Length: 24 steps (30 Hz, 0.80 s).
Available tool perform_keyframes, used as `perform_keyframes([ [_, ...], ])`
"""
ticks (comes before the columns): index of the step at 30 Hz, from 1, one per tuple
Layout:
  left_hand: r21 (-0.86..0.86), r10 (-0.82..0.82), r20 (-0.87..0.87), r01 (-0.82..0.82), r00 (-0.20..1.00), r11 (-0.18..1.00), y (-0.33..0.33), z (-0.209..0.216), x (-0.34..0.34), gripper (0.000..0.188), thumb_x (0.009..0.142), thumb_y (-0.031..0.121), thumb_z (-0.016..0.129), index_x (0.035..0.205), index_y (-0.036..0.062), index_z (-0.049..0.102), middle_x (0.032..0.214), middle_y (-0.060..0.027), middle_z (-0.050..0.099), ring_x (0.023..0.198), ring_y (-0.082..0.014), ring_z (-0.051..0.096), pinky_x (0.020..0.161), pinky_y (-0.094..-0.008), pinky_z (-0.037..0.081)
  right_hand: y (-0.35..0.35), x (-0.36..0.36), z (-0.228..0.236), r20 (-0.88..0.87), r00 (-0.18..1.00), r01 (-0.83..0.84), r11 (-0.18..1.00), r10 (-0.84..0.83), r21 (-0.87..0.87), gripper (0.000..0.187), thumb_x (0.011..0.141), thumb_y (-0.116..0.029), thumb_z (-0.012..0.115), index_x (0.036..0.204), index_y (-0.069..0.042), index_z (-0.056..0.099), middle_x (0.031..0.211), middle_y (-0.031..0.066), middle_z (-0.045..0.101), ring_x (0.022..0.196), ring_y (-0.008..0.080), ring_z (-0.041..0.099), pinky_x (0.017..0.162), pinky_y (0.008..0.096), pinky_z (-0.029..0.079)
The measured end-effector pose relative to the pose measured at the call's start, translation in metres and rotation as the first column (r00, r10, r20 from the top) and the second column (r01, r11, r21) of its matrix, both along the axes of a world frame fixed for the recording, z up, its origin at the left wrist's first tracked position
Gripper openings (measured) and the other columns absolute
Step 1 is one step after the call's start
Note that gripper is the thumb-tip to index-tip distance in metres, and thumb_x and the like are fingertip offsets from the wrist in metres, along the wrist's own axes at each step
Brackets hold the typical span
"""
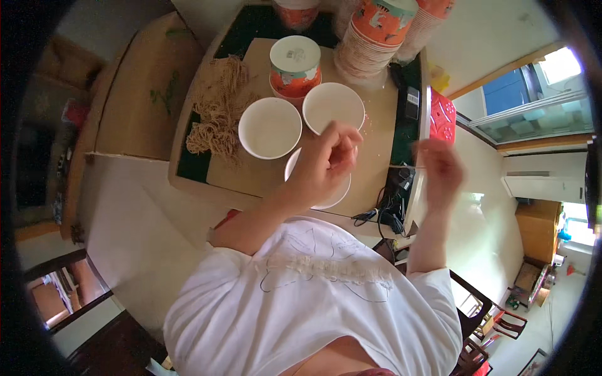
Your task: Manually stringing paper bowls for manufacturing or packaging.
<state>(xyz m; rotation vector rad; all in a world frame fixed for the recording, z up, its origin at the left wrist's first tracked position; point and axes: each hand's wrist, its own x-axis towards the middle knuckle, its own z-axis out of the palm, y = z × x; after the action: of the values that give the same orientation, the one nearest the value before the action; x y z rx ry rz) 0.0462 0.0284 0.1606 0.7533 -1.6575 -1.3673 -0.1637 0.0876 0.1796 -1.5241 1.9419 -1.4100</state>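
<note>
My left hand (329, 155) is closed, its fingers curled together, above the nearest of three white paper bowls. Whatever it may pinch is too small to make out. That nearest bowl (339, 195) is partly hidden under the hand. The second white bowl (269, 128) stands to its left, and the third (333, 108) lies behind the hand; both look open side up. Off to the right, past the table's edge, my right hand (441, 168) is raised and smeared by motion, so its fingers cannot be read. A faint pale line, perhaps a thread, runs near it.
A tangle of tan twine (221, 103) lies at the left on a cardboard sheet (376, 144). Upside-down orange patterned bowls (295, 66) sit behind, with tall bowl stacks (376, 37) at the back. Black cables (390, 210) and a red stool (443, 118) are at the right.
</note>
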Motion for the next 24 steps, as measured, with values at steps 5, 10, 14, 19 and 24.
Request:
perform_keyframes([
  [5,-0.145,-0.122,0.421,0.199,0.899,0.969,0.033,-0.123,0.001,0.033,0.074,0.019,0.070,0.098,0.0063,0.050,0.084,-0.0098,0.055,0.081,-0.0266,0.056,0.069,-0.0390,0.046,0.062,-0.157,0.023,-0.057,0.828,0.530,0.811,-0.558,-0.248,0.011,0.083,-0.005,0.062,0.092,0.001,0.066,0.084,0.0018,0.064,0.070,0.0070,0.052,0.059,0.0179,0.039],
  [10,-0.163,0.007,0.585,0.109,0.811,0.981,0.063,-0.189,-0.005,0.029,0.074,0.009,0.064,0.101,0.0060,0.055,0.092,-0.0124,0.059,0.089,-0.0313,0.058,0.073,-0.0404,0.048,0.105,-0.130,0.036,0.036,0.874,0.482,0.854,-0.485,-0.194,0.013,0.080,-0.002,0.057,0.090,-0.005,0.065,0.081,-0.0028,0.060,0.066,0.0038,0.048,0.057,0.0163,0.035],
  [14,-0.042,0.046,0.427,-0.031,0.903,0.999,0.052,-0.166,-0.003,0.024,0.073,0.001,0.058,0.097,0.0015,0.061,0.085,-0.0136,0.064,0.075,-0.0295,0.062,0.067,-0.0373,0.050,0.080,-0.056,-0.031,0.605,0.772,0.107,0.979,-0.193,0.176,0.008,0.079,0.001,0.059,0.086,-0.002,0.062,0.087,0.0049,0.059,0.079,0.0155,0.059,0.068,0.0258,0.050],
  [19,0.304,-0.052,0.383,-0.072,0.922,0.950,0.034,-0.147,0.010,0.025,0.078,0.001,0.058,0.103,-0.0019,0.062,0.090,-0.0101,0.066,0.077,-0.0146,0.064,0.068,-0.0270,0.051,0.042,0.047,-0.157,0.603,0.793,-0.235,0.956,0.086,0.174,0.010,0.080,0.000,0.064,0.090,0.001,0.064,0.102,0.0098,0.059,0.092,0.0141,0.059,0.074,0.0263,0.051],
  [24,0.604,-0.113,0.139,0.006,0.984,0.797,0.032,-0.148,0.018,0.027,0.079,-0.002,0.056,0.106,-0.0039,0.059,0.096,-0.0054,0.063,0.086,-0.0098,0.059,0.077,-0.0224,0.047,0.037,0.060,-0.182,0.683,0.729,-0.157,0.960,-0.046,0.232,0.009,0.083,-0.002,0.062,0.092,0.002,0.062,0.092,0.0055,0.063,0.085,0.0109,0.059,0.075,0.0247,0.050],
])
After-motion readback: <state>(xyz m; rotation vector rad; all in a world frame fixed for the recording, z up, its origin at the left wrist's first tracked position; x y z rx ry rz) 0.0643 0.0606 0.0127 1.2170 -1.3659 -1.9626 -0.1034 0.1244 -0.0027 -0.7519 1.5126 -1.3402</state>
